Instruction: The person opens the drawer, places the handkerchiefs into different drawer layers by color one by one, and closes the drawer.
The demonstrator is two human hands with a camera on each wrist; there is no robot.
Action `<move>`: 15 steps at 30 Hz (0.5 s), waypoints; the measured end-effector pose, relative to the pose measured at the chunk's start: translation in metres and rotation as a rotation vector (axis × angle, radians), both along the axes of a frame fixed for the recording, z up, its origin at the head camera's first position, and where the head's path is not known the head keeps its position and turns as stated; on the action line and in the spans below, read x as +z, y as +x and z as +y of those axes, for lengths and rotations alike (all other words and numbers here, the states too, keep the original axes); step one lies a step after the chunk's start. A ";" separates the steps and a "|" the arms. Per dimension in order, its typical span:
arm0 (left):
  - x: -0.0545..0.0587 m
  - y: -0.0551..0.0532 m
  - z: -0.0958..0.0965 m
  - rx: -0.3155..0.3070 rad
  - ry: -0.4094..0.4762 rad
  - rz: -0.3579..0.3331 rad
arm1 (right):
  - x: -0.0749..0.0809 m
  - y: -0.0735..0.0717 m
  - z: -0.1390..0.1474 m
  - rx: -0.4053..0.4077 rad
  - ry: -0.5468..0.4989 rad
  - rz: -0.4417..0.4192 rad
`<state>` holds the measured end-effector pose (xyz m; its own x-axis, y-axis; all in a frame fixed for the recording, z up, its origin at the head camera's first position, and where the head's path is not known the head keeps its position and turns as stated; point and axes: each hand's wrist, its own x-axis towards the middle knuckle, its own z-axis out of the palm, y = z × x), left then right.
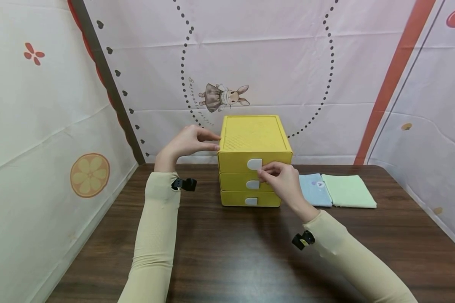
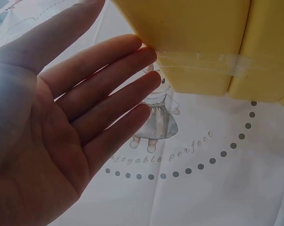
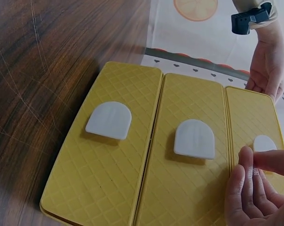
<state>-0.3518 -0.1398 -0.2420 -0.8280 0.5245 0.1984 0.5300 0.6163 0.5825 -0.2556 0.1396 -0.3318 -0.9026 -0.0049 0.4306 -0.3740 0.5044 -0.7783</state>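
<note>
A yellow three-drawer box (image 1: 250, 134) stands at the back middle of the table, its drawers pushed in. My left hand (image 1: 187, 141) is at its upper left side, fingertips right at the edge; in the left wrist view the fingers (image 2: 104, 94) are stretched out straight, beside the yellow wall. With thumb and fingertips, my right hand (image 1: 284, 181) pinches at the straight right edge of the top drawer's white handle (image 1: 254, 164). In the right wrist view the fingertips partly cover this handle. The lower two drawers have matching handles, the middle one (image 3: 194, 139) and the bottom one (image 3: 109, 120).
A folded blue cloth (image 1: 314, 191) and a folded light green cloth (image 1: 349, 191) lie side by side to the right of the box. Dark wood tabletop (image 1: 227, 252) stretches in front. Printed curtains (image 1: 258, 54) hang behind and along both sides.
</note>
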 end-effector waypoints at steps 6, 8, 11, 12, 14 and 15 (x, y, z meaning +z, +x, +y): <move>0.000 0.000 0.000 0.001 -0.012 0.004 | -0.001 -0.001 -0.001 0.007 -0.011 -0.005; 0.000 0.000 0.000 0.001 -0.008 -0.001 | -0.001 -0.001 -0.001 0.008 -0.015 -0.005; 0.000 0.001 -0.001 -0.001 -0.001 -0.005 | -0.001 -0.002 -0.001 0.011 -0.016 -0.004; 0.000 0.001 -0.001 -0.002 0.001 -0.006 | 0.000 -0.001 -0.001 0.011 -0.017 -0.004; 0.000 0.001 -0.001 -0.003 0.001 -0.004 | -0.001 -0.001 0.000 0.016 -0.019 -0.007; 0.000 0.001 -0.001 -0.002 0.002 -0.003 | -0.001 -0.001 0.000 0.017 -0.018 -0.009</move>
<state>-0.3508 -0.1405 -0.2419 -0.8276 0.5257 0.1969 0.5294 0.6141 0.5853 -0.2562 0.1395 -0.3326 -0.9063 -0.0127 0.4225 -0.3753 0.4842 -0.7904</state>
